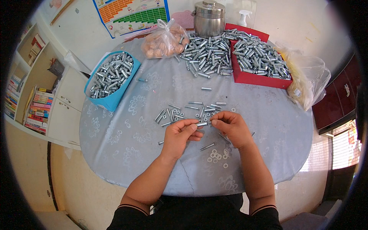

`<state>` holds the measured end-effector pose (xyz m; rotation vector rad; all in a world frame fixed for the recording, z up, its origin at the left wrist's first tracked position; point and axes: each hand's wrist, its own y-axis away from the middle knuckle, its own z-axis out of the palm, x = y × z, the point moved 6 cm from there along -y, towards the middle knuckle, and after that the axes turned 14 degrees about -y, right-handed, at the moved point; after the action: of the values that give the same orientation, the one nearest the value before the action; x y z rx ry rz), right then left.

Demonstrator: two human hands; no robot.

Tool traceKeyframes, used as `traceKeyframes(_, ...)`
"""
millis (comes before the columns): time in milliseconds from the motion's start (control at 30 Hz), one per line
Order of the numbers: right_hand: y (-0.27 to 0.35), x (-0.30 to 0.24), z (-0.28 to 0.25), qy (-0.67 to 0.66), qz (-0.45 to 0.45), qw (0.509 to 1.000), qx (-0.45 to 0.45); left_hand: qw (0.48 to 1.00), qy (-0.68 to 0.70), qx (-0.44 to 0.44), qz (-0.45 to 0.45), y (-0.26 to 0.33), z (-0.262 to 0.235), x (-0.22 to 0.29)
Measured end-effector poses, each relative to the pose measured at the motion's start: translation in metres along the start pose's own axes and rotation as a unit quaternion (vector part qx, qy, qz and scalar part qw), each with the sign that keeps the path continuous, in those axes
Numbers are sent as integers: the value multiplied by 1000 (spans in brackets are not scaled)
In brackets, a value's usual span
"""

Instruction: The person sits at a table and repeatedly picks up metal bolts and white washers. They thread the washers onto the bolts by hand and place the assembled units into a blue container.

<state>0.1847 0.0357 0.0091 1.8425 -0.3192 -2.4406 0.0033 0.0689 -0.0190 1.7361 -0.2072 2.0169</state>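
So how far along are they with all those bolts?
Hard to say exactly. A blue bin on the left is heaped with metal pieces, possibly the finished ones. Right now the left hand and right hand hold one bolt between them, with loose bolts and washers nearby. Plenty seems left: a red tray and a pile beside it remain full.

Silver bolt (202, 124) held level between both hands' fingers (194, 126).

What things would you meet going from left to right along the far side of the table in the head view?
Blue tub of bolts → bag of nuts → steel canister → red tray of bolts → clear bag.
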Motion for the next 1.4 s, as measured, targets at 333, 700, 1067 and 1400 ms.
traceKeyframes(333, 3, -3, -1, 22, -63, 997, 49, 1000, 3, 11, -5, -2, 1, -1)
traceKeyframes(700, -4, -25, -28, 386, -259, 874, 145, 999, -7, 48, 13, -2, -5, 3)
traceKeyframes(1067, -10, -14, -8, 513, -244, 812, 136, 999, -7, 48, 24, -2, -9, 5)
traceKeyframes(1400, -7, -3, -6, 198, -165, 962, 92, 999, -14, 45, 20, -2, -6, 6)
